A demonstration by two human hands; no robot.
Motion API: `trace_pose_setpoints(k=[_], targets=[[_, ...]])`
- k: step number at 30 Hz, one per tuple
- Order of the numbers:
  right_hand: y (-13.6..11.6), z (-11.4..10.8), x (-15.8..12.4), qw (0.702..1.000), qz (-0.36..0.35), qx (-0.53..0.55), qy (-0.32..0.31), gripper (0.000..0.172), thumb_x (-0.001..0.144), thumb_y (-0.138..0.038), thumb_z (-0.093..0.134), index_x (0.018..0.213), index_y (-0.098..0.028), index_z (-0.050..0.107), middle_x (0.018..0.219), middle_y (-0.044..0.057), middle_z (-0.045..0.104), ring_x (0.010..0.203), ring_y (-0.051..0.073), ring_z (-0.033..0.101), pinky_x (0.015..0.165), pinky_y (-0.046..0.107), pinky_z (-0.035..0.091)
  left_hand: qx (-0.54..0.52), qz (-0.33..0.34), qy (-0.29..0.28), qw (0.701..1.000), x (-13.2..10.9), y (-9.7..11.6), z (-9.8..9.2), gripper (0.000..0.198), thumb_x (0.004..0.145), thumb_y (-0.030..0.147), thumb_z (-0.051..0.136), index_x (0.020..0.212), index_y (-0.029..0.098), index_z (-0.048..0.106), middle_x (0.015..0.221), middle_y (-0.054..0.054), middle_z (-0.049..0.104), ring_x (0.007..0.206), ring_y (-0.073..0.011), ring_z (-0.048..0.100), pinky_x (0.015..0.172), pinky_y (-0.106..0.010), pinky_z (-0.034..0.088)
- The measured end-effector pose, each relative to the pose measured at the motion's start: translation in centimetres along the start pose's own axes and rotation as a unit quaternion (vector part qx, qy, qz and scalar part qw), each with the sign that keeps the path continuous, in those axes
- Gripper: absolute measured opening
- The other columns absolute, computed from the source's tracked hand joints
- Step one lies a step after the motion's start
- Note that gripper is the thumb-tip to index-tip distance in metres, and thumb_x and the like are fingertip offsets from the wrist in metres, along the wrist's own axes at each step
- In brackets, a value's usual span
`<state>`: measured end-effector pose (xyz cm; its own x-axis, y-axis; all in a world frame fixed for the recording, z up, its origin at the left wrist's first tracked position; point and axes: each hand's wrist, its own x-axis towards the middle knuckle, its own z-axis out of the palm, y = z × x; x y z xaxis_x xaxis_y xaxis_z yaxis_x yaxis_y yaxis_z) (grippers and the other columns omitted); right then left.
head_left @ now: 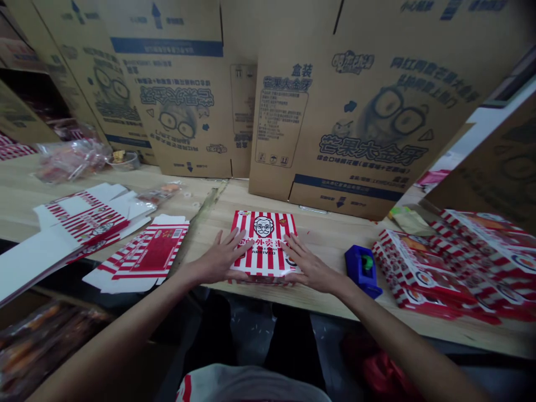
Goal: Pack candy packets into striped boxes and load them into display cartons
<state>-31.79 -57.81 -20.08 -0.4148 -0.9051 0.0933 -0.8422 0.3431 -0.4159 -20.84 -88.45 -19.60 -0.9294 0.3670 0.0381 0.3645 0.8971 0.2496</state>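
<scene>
A red-and-white striped box (268, 229) with a bearded face printed on its lid lies closed near the table's front edge. My left hand (221, 257) rests on its left side, fingers spread over the lid's edge and thumb at the front. On the right side of the same box lies my right hand (307, 262), its fingers also stretched out over the lid. Both hands touch the box, one on each side, without fingers wrapped round it.
Flat striped cartons (154, 251) lie on the left, with plastic-wrapped items (71, 159) behind. A blue tape dispenser (362, 271) stands right of the box, beside stacked striped boxes (431, 271). Tall cardboard cartons (326, 128) line the back of the wooden table (330, 231).
</scene>
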Motion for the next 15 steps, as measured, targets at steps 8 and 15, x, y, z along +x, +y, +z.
trace_pose_setpoints(k=[8, 15], targets=[[-0.5, 0.2, 1.0, 0.996, -0.019, -0.063, 0.057, 0.049, 0.096, -0.039, 0.049, 0.139, -0.015, 0.052, 0.145, 0.016, 0.047, 0.138, 0.035, 0.039, 0.112, 0.055, 0.036, 0.021, -0.026, 0.023, 0.999, -0.1, 0.7, -1.2, 0.057, 0.093, 0.055, 0.043, 0.145, 0.031, 0.040, 0.154, -0.013, 0.038, 0.142, -0.0334, 0.031, 0.115, -0.063, -0.001], [-0.5, -5.8, 2.0, 0.998, -0.049, 0.008, 0.036, 0.039, 0.093, -0.044, 0.054, 0.129, -0.031, 0.060, 0.137, 0.000, 0.058, 0.127, 0.025, 0.054, 0.110, 0.051, 0.041, 0.048, -0.068, 0.070, 0.994, 0.5, 3.3, -1.2, 0.056, 0.095, 0.053, 0.039, 0.144, 0.027, 0.040, 0.147, -0.014, 0.047, 0.137, -0.0332, 0.040, 0.113, -0.066, -0.007]])
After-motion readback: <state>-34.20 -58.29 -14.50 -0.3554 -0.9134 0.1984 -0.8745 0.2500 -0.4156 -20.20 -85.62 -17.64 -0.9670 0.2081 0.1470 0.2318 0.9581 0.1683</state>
